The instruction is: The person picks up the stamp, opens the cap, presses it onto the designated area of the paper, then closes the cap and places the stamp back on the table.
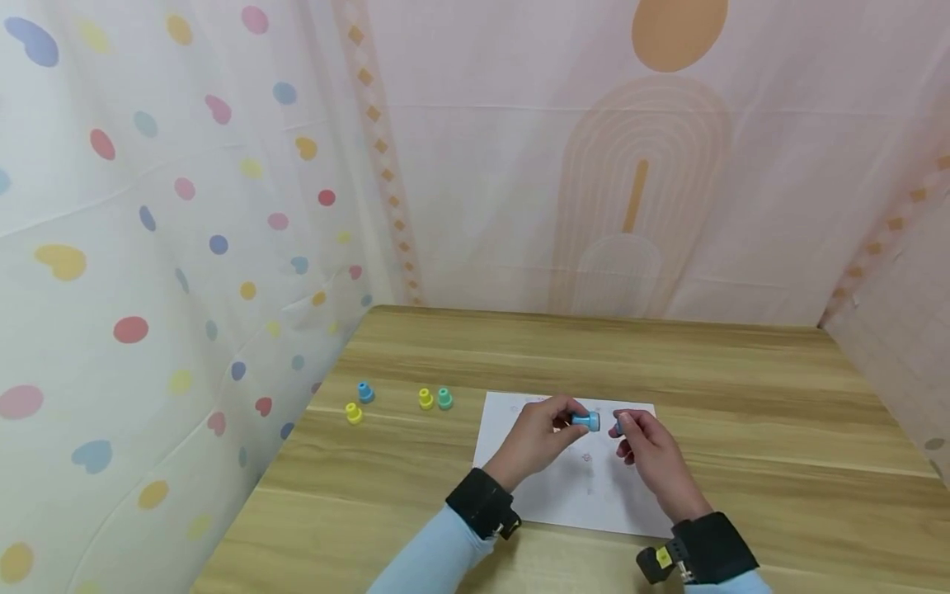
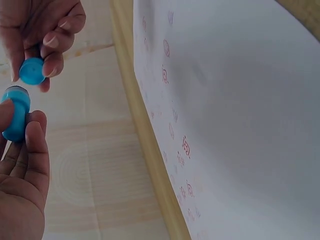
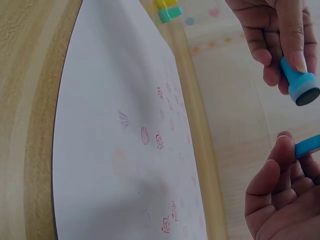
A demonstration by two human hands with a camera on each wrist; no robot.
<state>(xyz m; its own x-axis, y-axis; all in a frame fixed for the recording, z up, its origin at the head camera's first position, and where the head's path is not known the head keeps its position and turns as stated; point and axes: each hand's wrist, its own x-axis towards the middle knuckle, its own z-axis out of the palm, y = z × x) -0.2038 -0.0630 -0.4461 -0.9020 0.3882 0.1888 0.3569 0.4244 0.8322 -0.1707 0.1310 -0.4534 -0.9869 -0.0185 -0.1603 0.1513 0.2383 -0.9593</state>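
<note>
— What's around you?

— Patterned cloth hangs on every side, dots and hearts to my left, and in front of me is a wooden tabletop (image 1: 668, 363) with one white sheet of paper (image 1: 594, 495) lying flat on it. The sheet already carries faint reddish stamp marks (image 3: 161, 141), too many and too pale for me to count.

— And your hands?

— My left hand (image 1: 536, 437) has its grip closed on a blue stamp (image 1: 588, 421), fingers curled round the barrel, held just above the paper. The inked face points toward my other hand, I judge so that I can see it and keep it off the sheet. My right hand (image 1: 649, 454) pinches the blue cap (image 1: 618, 427) between thumb and fingertips, just apart from the stamp, not touching it.

— Anything else on the table?

— Four more small stamps stand upright, well apart from the paper on my left: a blue one (image 1: 365, 392), a yellow one (image 1: 354, 412), another yellow one (image 1: 425, 398) and a green one (image 1: 444, 398), the last two touching. That makes five stamps, one cap off, one sheet.
</note>
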